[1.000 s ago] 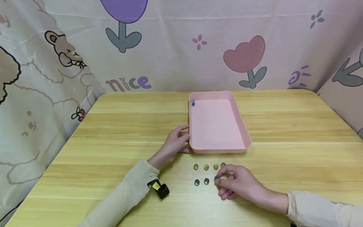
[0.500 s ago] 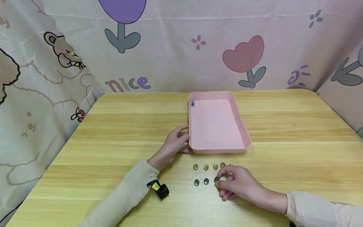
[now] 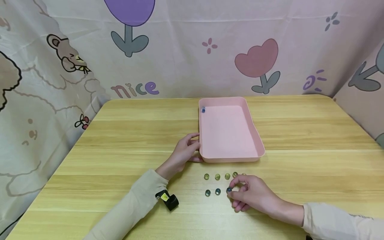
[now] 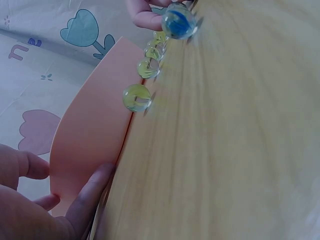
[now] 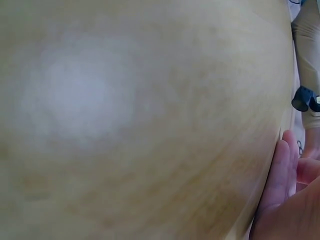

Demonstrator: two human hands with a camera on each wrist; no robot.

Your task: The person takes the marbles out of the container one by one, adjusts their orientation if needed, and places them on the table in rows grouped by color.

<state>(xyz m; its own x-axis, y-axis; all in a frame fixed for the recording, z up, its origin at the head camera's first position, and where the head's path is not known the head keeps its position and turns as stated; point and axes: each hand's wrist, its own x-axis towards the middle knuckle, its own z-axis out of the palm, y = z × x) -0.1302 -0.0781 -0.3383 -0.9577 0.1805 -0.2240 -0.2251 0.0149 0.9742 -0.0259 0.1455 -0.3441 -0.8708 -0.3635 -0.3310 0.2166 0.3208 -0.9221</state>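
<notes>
My left hand rests its fingers against the outside of the pink tray at its near left corner. In the left wrist view, the thumb lies along the tray wall. My right hand pinches a dark blue marble between thumb and index finger, at the right end of a short row. Two more dark marbles, one at the left end and a middle one, lie beside it. Behind runs a row of several yellowish marbles, its right end partly hidden by the right hand.
Blue marbles sit in the tray's far left corner. The wooden table meets a printed cloth at the back. A black wrist camera is strapped to the left sleeve. The right wrist view shows mostly tabletop.
The marble in my right fingers has shifted very slightly toward the near side of the table. My left hand keeps its place on the tray; the other marbles lie as before.
</notes>
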